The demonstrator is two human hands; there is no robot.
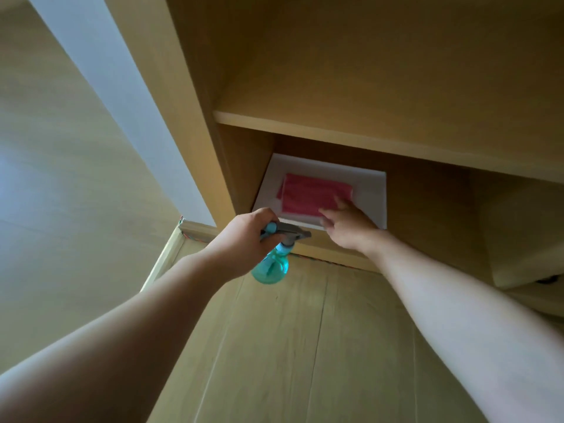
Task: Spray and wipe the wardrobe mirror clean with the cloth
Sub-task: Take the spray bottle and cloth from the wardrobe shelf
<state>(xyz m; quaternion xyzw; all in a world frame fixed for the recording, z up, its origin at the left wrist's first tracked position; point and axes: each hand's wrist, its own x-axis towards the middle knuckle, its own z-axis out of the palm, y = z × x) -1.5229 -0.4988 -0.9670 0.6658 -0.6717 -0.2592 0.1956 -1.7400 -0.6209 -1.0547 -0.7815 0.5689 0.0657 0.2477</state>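
Two bare forearms reach forward and down into a pale wooden wardrobe. Nearest, the left hand [244,236] is wrapped round the grey trigger head of a translucent teal plastic spray bottle [270,267], which hangs in front of the shelf edge. Just beyond and to its right, the right hand [348,224] stretches out with fingers extended, their tips resting on the near right corner of a folded pink cloth [311,193]. The cloth lies flat, long axis running left to right, on a white rectangular sheet [370,190] in the lower compartment, under a wooden shelf board [335,129]. The right hand is the better placed to lift it. No mirror is clearly visible.
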